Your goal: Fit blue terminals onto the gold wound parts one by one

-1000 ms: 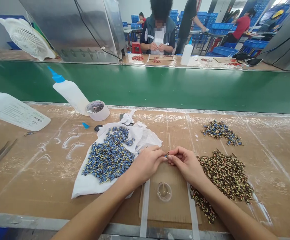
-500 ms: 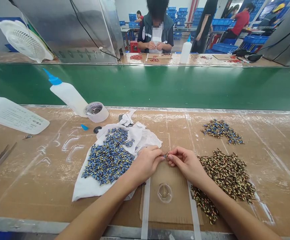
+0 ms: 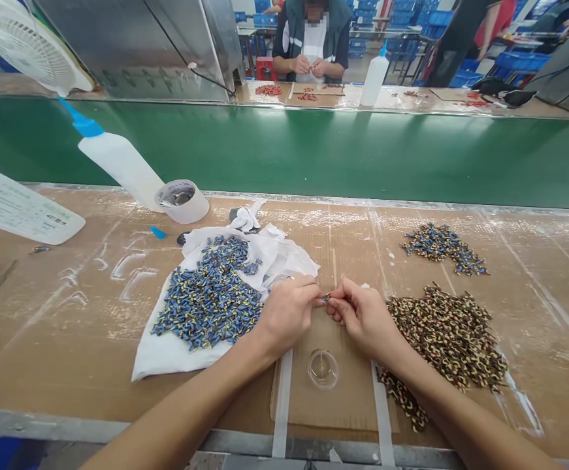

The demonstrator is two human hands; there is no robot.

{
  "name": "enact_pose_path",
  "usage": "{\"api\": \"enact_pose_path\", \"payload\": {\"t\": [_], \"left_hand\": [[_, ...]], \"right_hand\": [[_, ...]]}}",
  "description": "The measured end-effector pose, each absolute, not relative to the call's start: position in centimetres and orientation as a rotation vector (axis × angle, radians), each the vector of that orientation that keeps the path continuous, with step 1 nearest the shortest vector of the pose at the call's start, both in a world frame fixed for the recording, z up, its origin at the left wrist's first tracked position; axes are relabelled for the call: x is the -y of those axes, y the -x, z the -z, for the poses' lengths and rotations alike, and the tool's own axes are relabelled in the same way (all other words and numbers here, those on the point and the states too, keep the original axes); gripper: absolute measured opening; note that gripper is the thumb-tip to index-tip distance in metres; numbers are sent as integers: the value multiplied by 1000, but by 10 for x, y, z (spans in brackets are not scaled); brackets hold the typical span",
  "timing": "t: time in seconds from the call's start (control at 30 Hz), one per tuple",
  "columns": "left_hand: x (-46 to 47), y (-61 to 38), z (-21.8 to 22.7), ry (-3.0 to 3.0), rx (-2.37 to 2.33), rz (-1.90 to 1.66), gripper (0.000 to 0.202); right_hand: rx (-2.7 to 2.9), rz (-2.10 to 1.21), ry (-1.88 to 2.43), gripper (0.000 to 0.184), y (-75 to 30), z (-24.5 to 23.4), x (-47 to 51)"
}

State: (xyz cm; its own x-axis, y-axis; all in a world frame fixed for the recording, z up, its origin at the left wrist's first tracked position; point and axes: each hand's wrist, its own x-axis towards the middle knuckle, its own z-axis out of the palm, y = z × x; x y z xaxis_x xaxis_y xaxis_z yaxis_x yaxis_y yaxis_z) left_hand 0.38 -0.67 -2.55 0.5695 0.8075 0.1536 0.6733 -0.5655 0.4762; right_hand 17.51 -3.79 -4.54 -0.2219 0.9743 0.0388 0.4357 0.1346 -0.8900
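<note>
A tiny blue-and-dark piece (image 3: 326,297) is between the fingertips of both hands, above the flat brown cardboard pad (image 3: 343,411) at the middle of the worktop's near edge. The left hand (image 3: 287,310) pinches one end, its fingers curled in more tightly than half a second ago; the right hand (image 3: 365,316) grips the other with thumb and forefinger, much as before. The piece has not been put down, so I judge the same handwork to be in progress.

Nearer the worktop's front edge, a small round clear plastic cup (image 3: 324,385) sits on the pad, unmoved. Left of the hands, the heap of small blue-and-yellow pieces (image 3: 206,294) on white cloth (image 3: 142,367) looks unchanged. So do the large brown-and-cream heap (image 3: 445,336) beside the right forearm and the smaller blue-and-dark heap (image 3: 443,248) toward the worktop's far right corner. The view has tipped down slightly, which explains the overall shift.
</note>
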Motion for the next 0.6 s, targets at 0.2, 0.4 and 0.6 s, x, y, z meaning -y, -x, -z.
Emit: {"api": "enact_pose_path", "payload": {"t": [0.2, 0.4, 0.6], "left_hand": [[8, -5, 25, -2522, -1205, -427, 17], [1, 3, 13, -2388, -1166, -419, 11], [-20, 32, -6, -2147, -1264, -685, 19]], "right_hand": [[1846, -986, 1359, 17, -175, 43, 36], [1836, -926, 1387, 17, -176, 33, 27], [1479, -214, 1875, 11, -251, 9, -3]]}}
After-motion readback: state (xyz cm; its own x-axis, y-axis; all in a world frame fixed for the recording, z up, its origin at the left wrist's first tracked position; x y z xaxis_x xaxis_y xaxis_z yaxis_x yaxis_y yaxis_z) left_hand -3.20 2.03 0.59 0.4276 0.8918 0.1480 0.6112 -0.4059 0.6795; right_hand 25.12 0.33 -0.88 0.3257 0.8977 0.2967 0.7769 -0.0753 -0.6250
